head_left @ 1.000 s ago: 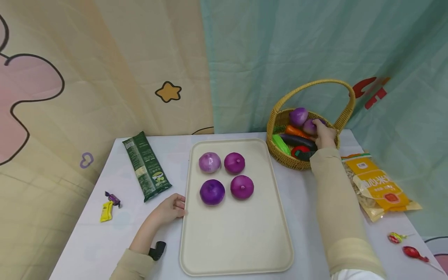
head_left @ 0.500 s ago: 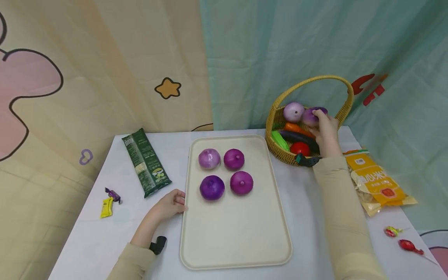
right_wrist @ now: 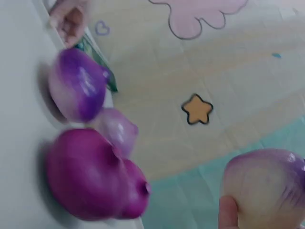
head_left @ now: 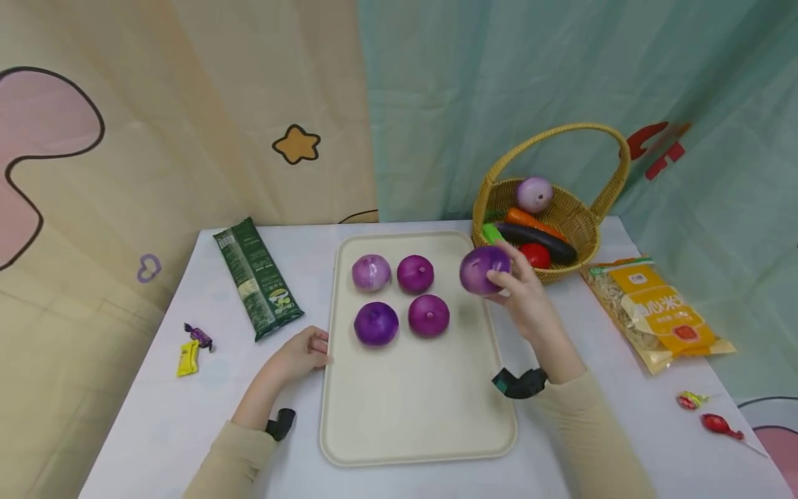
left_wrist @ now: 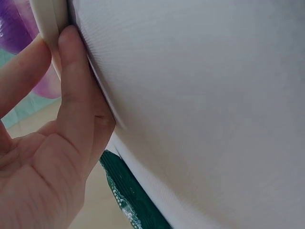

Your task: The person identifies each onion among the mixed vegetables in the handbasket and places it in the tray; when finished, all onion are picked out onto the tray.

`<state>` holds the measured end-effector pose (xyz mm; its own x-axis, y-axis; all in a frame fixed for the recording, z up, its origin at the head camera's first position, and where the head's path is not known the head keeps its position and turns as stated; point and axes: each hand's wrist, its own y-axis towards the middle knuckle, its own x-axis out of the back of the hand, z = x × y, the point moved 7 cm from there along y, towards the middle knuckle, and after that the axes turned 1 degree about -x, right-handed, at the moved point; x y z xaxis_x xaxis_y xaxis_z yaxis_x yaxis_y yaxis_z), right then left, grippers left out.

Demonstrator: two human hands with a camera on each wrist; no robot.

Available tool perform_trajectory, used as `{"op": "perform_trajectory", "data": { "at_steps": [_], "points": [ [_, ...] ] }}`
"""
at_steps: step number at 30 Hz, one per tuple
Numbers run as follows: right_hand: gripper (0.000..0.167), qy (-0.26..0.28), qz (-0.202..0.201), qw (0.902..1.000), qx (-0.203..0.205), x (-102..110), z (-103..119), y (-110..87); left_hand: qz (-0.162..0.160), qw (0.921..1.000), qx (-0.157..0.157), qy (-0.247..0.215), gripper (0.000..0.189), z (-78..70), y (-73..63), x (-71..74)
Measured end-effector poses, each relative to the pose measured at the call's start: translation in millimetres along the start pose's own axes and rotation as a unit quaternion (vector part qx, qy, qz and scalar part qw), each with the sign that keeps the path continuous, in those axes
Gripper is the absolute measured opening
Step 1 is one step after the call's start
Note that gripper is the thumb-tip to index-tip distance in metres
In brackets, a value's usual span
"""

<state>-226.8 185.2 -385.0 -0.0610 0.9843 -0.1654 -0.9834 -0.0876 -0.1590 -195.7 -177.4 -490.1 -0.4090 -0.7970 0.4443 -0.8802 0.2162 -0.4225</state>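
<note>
My right hand point(head_left: 532, 305) grips a purple onion point(head_left: 481, 270), held up over the right rim of the cream tray point(head_left: 418, 409). Close up in the right wrist view, the held onion point(right_wrist: 267, 183) is pale on one side, with a fingertip against it. Several other onions sit in the tray's far half, among them a dark purple onion point(head_left: 376, 324) and a pale onion point(head_left: 370, 272). At the tray's left edge is my left hand point(head_left: 300, 355); the left wrist view shows its thumb and fingers pinching the tray rim point(left_wrist: 51, 19).
A wicker basket point(head_left: 582, 225) at back right holds an onion point(head_left: 534, 195), a carrot point(head_left: 530, 220), an eggplant point(head_left: 539, 240) and a tomato point(head_left: 536, 256). Beside it lies a yellow snack bag point(head_left: 663, 312), with lollipops point(head_left: 722, 425) nearer. A green packet point(head_left: 258, 281) and candies point(head_left: 188, 358) lie left.
My right hand has lifted an onion out of the basket and carried it left and nearer, over the tray's edge. The left hand stays at the tray's left rim.
</note>
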Motion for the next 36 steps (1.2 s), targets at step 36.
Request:
{"op": "perform_trajectory", "data": {
  "at_steps": [36],
  "points": [
    [0.073, -0.3, 0.253, 0.9196, 0.018, -144.2, -122.5, -53.4, 0.0, 1.0, -0.002, -0.002, 0.04, -3.1, 0.5, 0.9]
  ]
}}
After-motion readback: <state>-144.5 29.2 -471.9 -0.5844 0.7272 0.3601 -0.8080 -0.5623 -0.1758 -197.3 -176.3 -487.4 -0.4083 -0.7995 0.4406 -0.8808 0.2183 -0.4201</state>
